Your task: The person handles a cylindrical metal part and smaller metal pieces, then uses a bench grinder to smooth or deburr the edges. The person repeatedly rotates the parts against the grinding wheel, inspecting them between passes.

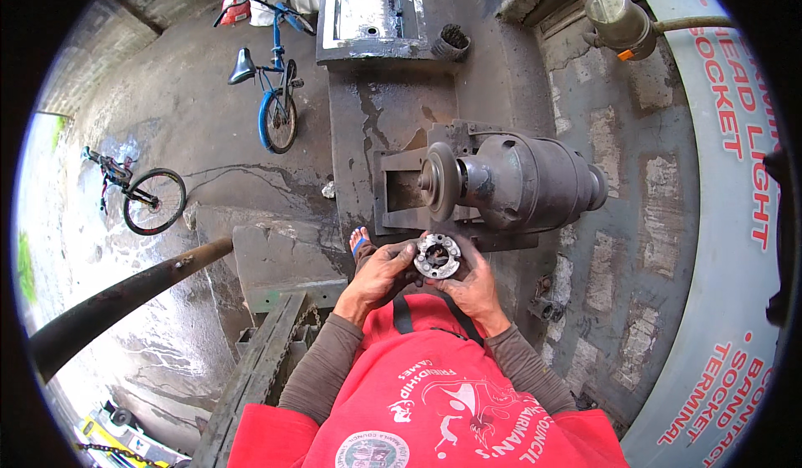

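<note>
Just in front of my red shirt, both hands hold a round metal ring part with a dark central opening and several holes around its pale face. My left hand closes on its left edge, thumb toward the rim. From the right and below, my right hand grips the same part; some of its fingers are hidden behind it. Dark grime covers the fingers. Just beyond the hands stands a grey electric motor with a grinding wheel on its left end, apart from the part I hold.
A stained metal basin is ahead, with a dark round container at its corner. Bicycles stand to the left. A thick dark pole and a wooden beam lie at my left. A lettered sign borders the right.
</note>
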A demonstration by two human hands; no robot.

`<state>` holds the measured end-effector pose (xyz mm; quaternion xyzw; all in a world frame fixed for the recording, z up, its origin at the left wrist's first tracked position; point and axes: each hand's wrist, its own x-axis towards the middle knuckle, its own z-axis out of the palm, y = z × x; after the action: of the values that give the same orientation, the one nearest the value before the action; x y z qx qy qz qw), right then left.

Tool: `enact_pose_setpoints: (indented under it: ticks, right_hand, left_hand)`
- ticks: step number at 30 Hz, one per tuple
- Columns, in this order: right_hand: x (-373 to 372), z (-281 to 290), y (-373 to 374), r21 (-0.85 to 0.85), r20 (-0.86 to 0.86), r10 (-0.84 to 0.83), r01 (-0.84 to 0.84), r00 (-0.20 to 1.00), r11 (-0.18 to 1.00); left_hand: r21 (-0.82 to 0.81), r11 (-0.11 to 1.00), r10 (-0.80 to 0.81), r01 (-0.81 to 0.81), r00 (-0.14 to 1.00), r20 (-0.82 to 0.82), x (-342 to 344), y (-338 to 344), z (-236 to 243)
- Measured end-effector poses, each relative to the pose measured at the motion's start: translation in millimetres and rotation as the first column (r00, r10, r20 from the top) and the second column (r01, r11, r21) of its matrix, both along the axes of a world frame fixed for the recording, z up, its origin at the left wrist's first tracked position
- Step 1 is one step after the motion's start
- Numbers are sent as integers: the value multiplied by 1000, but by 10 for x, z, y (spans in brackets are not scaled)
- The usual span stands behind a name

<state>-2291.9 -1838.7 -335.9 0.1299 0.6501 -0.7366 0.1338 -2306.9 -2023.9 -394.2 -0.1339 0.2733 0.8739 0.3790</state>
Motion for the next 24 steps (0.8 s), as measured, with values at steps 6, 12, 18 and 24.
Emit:
enact_pose_setpoints:
  ticks: [6,12,18,24]
  right_hand:
    - [-207,-219,-121,180,-60,-39,49,997,982]
    - [-343,-200,-202,404,-113,-82,121,990,907]
    - [-278,-112,-246,580,-147,-21,103,989,808]
    - [-255,-148,-235,352,-92,-159,181,983,918]
  left_hand:
    - [-52,962,272,-267,931,244,32,152,66]
    - [-43,906,412,-420,857,308,-90,412,39]
    - [-49,887,438,-458,805,399,-80,426,-2]
    - [22,941,304,-338,872,384,-75,409,-33]
